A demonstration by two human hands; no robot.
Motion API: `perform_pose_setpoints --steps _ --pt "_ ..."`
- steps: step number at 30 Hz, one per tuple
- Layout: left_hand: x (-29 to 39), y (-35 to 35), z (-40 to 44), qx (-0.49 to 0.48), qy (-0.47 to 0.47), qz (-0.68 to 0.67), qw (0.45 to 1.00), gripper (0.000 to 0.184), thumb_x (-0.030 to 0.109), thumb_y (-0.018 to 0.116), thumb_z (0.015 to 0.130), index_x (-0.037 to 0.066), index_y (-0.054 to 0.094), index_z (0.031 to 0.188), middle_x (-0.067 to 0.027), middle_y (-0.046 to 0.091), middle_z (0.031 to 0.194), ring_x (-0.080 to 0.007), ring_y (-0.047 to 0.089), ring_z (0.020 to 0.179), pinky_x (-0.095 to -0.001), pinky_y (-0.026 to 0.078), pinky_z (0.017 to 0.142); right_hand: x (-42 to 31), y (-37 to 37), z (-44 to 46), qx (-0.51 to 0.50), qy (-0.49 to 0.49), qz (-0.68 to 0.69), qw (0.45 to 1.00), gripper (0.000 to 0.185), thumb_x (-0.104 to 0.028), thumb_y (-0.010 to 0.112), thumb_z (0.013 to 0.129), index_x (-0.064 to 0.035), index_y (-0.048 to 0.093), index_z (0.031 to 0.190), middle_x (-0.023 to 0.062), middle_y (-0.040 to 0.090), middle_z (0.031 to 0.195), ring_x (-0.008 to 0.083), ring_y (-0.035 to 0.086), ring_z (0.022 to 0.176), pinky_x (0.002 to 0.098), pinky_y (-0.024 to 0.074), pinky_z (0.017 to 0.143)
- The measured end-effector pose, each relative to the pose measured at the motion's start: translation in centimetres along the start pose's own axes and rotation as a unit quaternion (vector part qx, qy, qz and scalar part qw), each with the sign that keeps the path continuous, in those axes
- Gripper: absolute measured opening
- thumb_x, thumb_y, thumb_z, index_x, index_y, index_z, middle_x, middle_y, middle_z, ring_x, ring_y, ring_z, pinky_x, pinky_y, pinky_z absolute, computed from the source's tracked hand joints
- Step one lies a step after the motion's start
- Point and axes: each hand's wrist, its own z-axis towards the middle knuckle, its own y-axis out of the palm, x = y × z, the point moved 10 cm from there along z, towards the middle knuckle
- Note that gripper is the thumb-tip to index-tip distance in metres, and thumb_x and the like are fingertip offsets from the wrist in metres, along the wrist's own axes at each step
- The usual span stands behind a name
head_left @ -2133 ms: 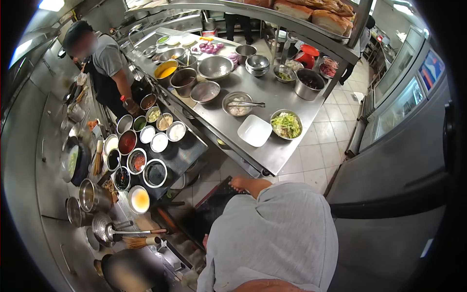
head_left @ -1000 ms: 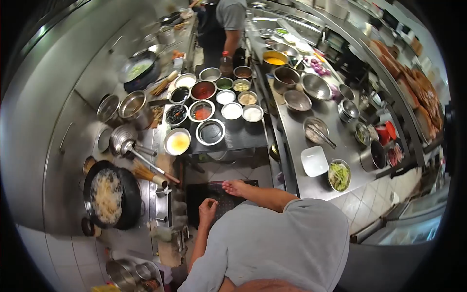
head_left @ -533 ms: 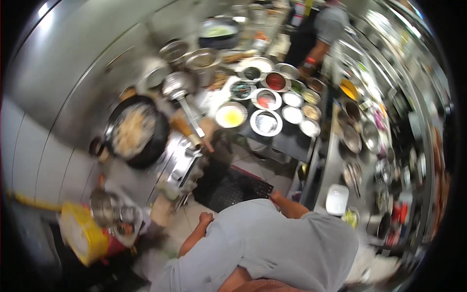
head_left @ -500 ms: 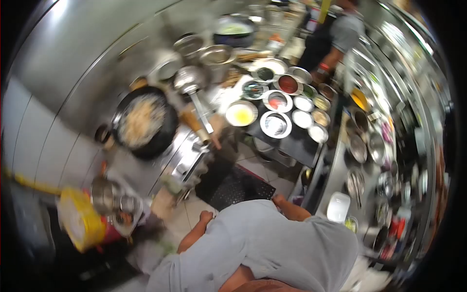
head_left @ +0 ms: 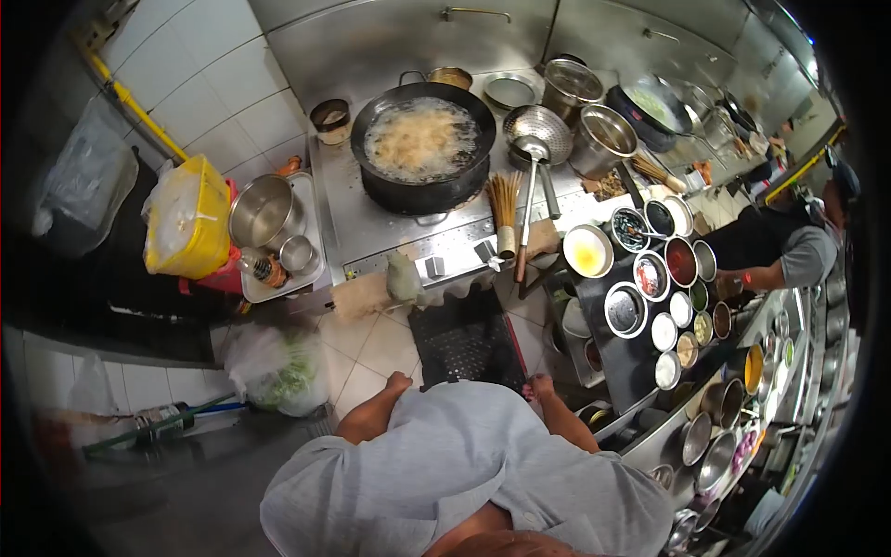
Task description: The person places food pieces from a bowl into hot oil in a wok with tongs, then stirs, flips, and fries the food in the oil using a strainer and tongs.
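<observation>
My left hand (head_left: pixel 399 382) hangs beside my body with its fingers curled in, and nothing shows in it. On the other side, my right hand (head_left: pixel 537 386) is also low with curled fingers, near the dark perforated floor mat (head_left: pixel 464 339). Neither hand touches the cooking things. Ahead on the steel stove (head_left: pixel 339 209) sits a black wok (head_left: pixel 371 162), where pale golden food (head_left: pixel 422 139) bubbles in oil. To its right lie a bamboo brush (head_left: pixel 504 204), a ladle (head_left: pixel 530 176) with a wooden handle end, and a perforated strainer (head_left: pixel 548 125).
Bowls of sauces and seasonings, including a yellow liquid (head_left: pixel 587 252), stand on a dark stand (head_left: pixel 603 339) at right. A co-worker (head_left: pixel 789 251) is beyond it. At left are a yellow container (head_left: pixel 209 218), a steel pot (head_left: pixel 264 213) on a tray, and a bag of greens (head_left: pixel 283 371).
My view has swung left, so the wok and stove now sit near the middle top and the bowls lie farther right. The blur is gone. Both hands stay low at my sides.
</observation>
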Motion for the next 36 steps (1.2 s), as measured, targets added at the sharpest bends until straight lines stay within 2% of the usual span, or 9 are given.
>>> perform_pose_setpoints --steps 6,13,16,18,21,23,33,35,36 --pt "-1.3 0.7 -0.7 0.019 -0.009 -0.036 0.999 0.042 0.035 0.063 0.07 -0.002 0.071 0.087 -0.0266 0.068 0.096 -0.0408 0.066 0.093 -0.0449 0.051 0.083 -5.6 2.1 1.5 -0.027 -0.061 0.014 0.998 0.018 -0.011 0.047 0.095 -0.0021 0.06 0.102 0.0124 0.065 0.073 0.0225 0.064 0.054 0.0364 0.0525 0.044" --pt "-2.9 0.7 -2.6 0.038 -0.005 -0.042 0.998 0.039 0.034 0.066 0.073 -0.002 0.07 0.084 -0.0247 0.068 0.092 -0.039 0.067 0.091 -0.0428 0.053 0.08 -3.1 5.5 5.2 -0.059 -0.08 -0.009 0.995 0.011 -0.012 0.056 0.093 -0.0023 0.061 0.094 0.0132 0.064 0.073 0.0243 0.064 0.054 0.0398 0.0562 0.049" --pt "-3.8 0.8 -3.1 0.042 -0.022 -0.069 0.996 0.039 0.034 0.068 0.073 -0.003 0.07 0.085 -0.0241 0.069 0.091 -0.0377 0.067 0.09 -0.0419 0.053 0.08 -5.4 6.1 2.4 -0.064 -0.111 -0.247 0.96 0.015 -0.016 0.057 0.095 -0.0023 0.063 0.093 0.0138 0.066 0.071 0.0245 0.066 0.054 0.0393 0.0553 0.047" --pt "-4.3 0.9 -3.2 0.039 -0.036 -0.071 0.996 0.039 0.034 0.069 0.073 -0.003 0.069 0.085 -0.0238 0.069 0.091 -0.037 0.067 0.09 -0.0415 0.053 0.08 -5.7 6.3 1.5 -0.065 -0.109 -0.299 0.946 0.017 -0.018 0.058 0.095 -0.0023 0.065 0.092 0.0142 0.068 0.07 0.0247 0.066 0.054 0.039 0.0546 0.046" --pt "-5.0 1.3 -3.0 0.029 -0.033 -0.089 0.995 0.04 0.035 0.069 0.073 -0.003 0.07 0.085 -0.0239 0.069 0.091 -0.0365 0.068 0.089 -0.041 0.053 0.079 -4.5 5.7 1.1 -0.04 -0.041 -0.135 0.989 0.017 -0.016 0.057 0.095 -0.0015 0.065 0.091 0.0142 0.066 0.069 0.0251 0.066 0.053 0.0387 0.0539 0.044" --pt "-4.7 0.9 -2.6 0.052 0.007 -0.094 0.994 0.04 0.041 0.069 0.073 0.002 0.07 0.073 -0.019 0.068 0.075 -0.0321 0.066 0.069 -0.0419 0.052 0.067 -5.1 5.6 -0.2 -0.046 -0.025 -0.108 0.993 0.017 -0.016 0.057 0.095 -0.0011 0.064 0.091 0.0142 0.065 0.068 0.0251 0.065 0.052 0.0384 0.0537 0.044" --pt "-4.1 0.1 -1.5 0.053 0.011 -0.054 0.997 0.037 0.038 0.065 0.071 0.002 0.07 0.074 -0.0203 0.068 0.077 -0.0328 0.067 0.073 -0.0417 0.052 0.068 -6.7 6.2 -2.5 -0.046 -0.066 -0.139 0.987 0.014 -0.012 0.058 0.093 -0.0029 0.067 0.099 0.0148 0.065 0.068 0.0256 0.064 0.051 0.0405 0.0543 0.043" --pt "-4.0 0.5 -1.3 0.019 0.0 -0.015 1.0 0.043 0.035 0.065 0.069 -0.004 0.071 0.087 -0.0256 0.068 0.095 -0.0382 0.066 0.094 -0.0429 0.053 0.084 -6.9 6.5 -2.7 -0.05 -0.07 -0.154 0.984 0.014 -0.013 0.058 0.094 -0.0029 0.068 0.098 0.0148 0.065 0.067 0.0255 0.064 0.052 0.0403 0.0545 0.044" --pt "-3.8 0.4 -1.4 0.019 0.002 -0.014 1.0 0.043 0.035 0.065 0.069 -0.004 0.071 0.087 -0.0256 0.068 0.095 -0.0382 0.066 0.094 -0.0429 0.053 0.084 -6.8 6.6 -2.8 -0.056 -0.073 -0.17 0.981 0.015 -0.013 0.058 0.094 -0.003 0.068 0.098 0.0148 0.065 0.067 0.0255 0.065 0.052 0.04 0.0546 0.044"
